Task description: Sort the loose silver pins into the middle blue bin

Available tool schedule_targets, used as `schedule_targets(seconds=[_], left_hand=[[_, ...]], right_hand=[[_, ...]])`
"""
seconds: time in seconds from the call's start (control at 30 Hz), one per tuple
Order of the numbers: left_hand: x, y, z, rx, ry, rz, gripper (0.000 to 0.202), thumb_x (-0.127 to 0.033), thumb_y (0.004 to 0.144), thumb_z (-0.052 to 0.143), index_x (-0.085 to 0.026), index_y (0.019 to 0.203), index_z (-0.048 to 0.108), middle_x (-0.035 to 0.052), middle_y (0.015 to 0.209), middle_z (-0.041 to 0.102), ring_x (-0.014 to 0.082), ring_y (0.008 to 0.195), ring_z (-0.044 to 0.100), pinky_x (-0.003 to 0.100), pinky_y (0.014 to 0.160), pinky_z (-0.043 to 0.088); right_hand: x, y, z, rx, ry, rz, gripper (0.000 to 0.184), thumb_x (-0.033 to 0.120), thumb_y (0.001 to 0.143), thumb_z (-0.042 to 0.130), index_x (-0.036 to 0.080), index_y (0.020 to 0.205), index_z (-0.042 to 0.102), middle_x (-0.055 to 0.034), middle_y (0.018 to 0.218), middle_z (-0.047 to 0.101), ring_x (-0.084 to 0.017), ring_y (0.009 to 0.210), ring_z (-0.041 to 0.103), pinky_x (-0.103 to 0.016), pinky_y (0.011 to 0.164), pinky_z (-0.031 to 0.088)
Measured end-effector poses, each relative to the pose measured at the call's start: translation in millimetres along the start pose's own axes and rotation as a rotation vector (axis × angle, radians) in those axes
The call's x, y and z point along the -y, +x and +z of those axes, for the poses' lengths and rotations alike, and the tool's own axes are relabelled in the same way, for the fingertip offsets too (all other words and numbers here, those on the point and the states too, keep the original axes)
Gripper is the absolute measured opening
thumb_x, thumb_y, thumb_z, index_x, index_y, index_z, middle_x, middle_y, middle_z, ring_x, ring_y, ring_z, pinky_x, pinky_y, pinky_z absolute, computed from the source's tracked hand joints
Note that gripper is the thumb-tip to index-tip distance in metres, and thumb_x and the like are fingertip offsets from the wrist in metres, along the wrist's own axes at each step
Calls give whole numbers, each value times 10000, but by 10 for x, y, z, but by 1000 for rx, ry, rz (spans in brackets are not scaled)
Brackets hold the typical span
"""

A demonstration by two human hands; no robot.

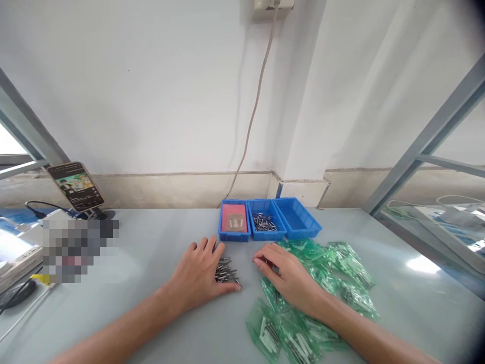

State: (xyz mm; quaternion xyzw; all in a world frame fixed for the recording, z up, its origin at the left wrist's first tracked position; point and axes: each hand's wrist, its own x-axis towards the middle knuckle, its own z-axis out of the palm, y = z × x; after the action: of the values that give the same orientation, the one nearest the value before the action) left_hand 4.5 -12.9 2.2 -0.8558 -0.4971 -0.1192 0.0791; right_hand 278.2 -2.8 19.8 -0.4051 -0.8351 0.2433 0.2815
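My left hand (200, 273) rests on the table with fingers apart, curved around the left side of a small pile of metal pins (226, 273). The pins are thin, shiny and dark-tipped, and my palm hides part of the pile. To the right of it, my right hand (288, 278) is closed, thumb and fingertips drawn together. Whatever those fingers hold, if anything, is hidden. Green plastic bags (297, 336) with metal pins and white pieces inside lie under and around my right wrist.
Three blue bins stand side by side: one with a pink card and a small clear packet (235, 222), one with loose metal pins (265, 222), and a bare one (297, 217). A phone on a stand (78, 186) and cables are at the left. Metal frame posts (420, 136) flank the table.
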Motion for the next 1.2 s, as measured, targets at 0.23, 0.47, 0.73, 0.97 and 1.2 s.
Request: schedule_targets(seconds=[0.23,0.47,0.73,0.97,1.2], left_hand=[[-6,19,-20,52,-137,76,528,-748,1024,539,-221,1042,552,86,1063,646,291,923,612,359,694,437],[16,43,-44,73,-345,192,281,-494,1090,614,-224,1051,546,40,1040,655,248,929,615,363,810,449],[26,43,-28,72,-462,172,197,-400,1081,649,-221,1055,573,44,1088,619,235,978,586,361,866,477],[28,50,-54,50,-517,176,185,-389,1073,660,-219,1038,595,50,1102,629,233,998,563,366,900,488],[42,55,-40,63,-530,188,159,-365,1077,655,-222,1049,593,44,1089,641,233,993,572,353,888,474]], right_hand=[[-20,4,19,2,2,-2,253,333,1138,481,253,1026,695,-65,1023,732,-263,966,651,-400,853,514],[-10,-6,40,86,-49,-60,126,310,1092,611,257,1032,707,-47,1010,717,-266,978,639,-408,887,514],[-23,-43,58,148,-86,-62,115,344,1033,746,257,1053,673,-24,1077,695,-257,1053,607,-366,906,482],[24,-34,40,210,-87,-85,166,362,1012,778,251,995,655,-11,1041,699,-250,1005,590,-404,955,444],[27,-45,34,220,-125,-87,164,232,1125,562,247,965,598,-11,1011,674,-245,987,587,-401,938,441]])
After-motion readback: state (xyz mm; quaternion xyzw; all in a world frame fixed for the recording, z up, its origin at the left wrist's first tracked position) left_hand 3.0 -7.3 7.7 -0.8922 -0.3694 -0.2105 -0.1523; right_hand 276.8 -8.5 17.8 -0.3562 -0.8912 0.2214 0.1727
